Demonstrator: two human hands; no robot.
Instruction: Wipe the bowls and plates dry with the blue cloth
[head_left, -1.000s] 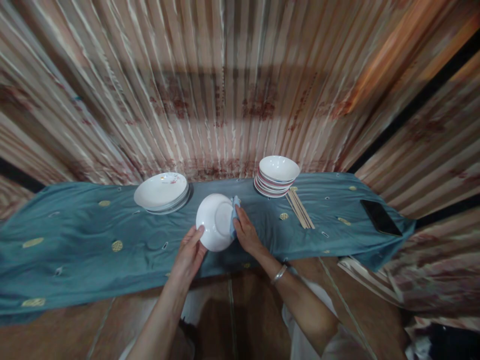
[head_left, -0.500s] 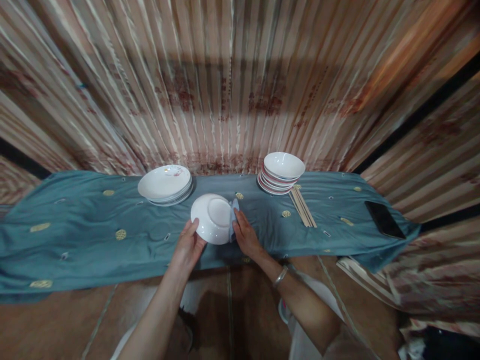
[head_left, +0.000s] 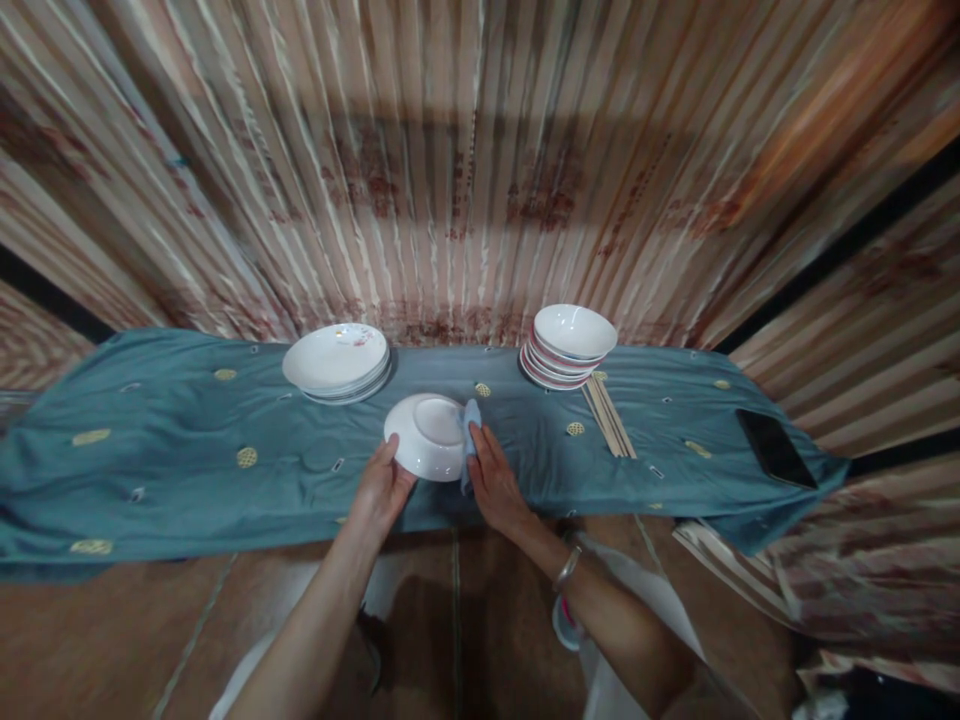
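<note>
A white bowl is held above the front middle of the table, its underside and foot ring turned up towards me. My left hand grips its left rim, thumb on the outer face. At the right edge of the bowl, my right hand presses a light blue cloth against the rim. The fingers of that hand lie closed together along the cloth. What its thumb does behind the bowl is hidden.
Behind to the left is a stack of white plates. A stack of bowls stands back right, with wooden chopsticks beside it. A black phone lies near the right end of the blue tablecloth. A striped curtain hangs behind.
The bowl has tilted a little, so its foot ring looks flatter. The cloth stays at its right rim, with my right hand slightly lower. The whole view has shifted a little.
</note>
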